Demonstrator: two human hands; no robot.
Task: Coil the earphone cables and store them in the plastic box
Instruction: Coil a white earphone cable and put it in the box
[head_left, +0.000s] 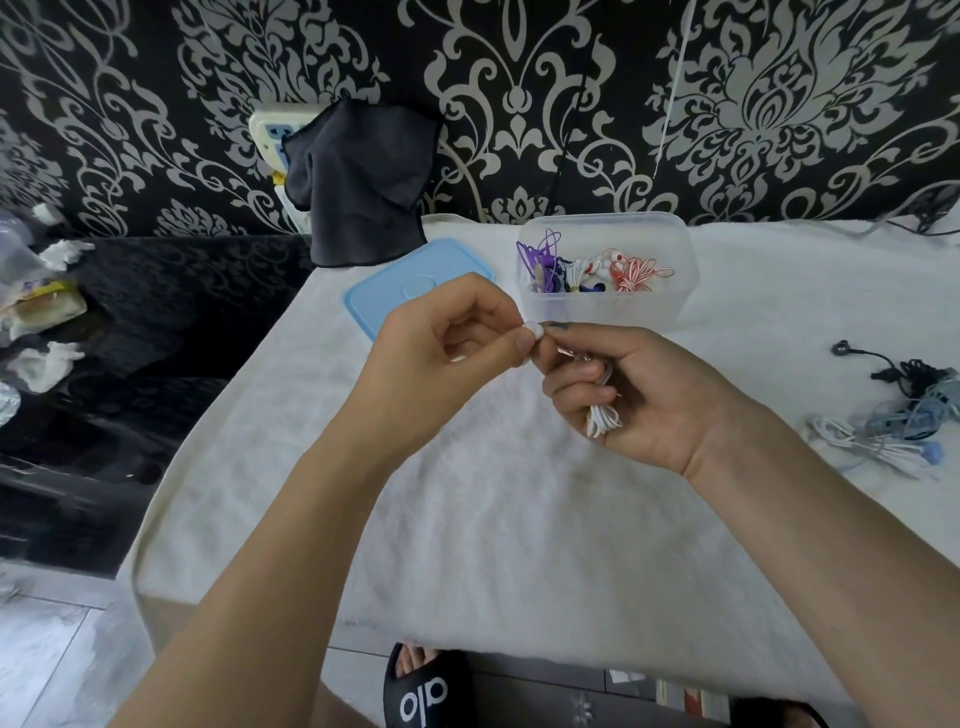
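My right hand (639, 395) is closed around a coiled white earphone cable (602, 418), whose loops hang out below my fingers. My left hand (447, 348) pinches the white earbud end (534, 329) of that cable between thumb and forefinger, right beside my right hand. Both hands hover above the white towel, just in front of the clear plastic box (608, 306). The box is open and holds several coiled earphones, among them purple and red-and-white ones. A tangle of loose earphones (904, 415) in black, grey and white lies at the right.
The box's blue lid (410, 291) lies flat to its left on the white towel (467, 519). A dark cloth (363, 182) hangs over a power strip at the back. A black surface with crumpled tissues (47, 364) lies left. A slippered foot (426, 686) is below the table edge.
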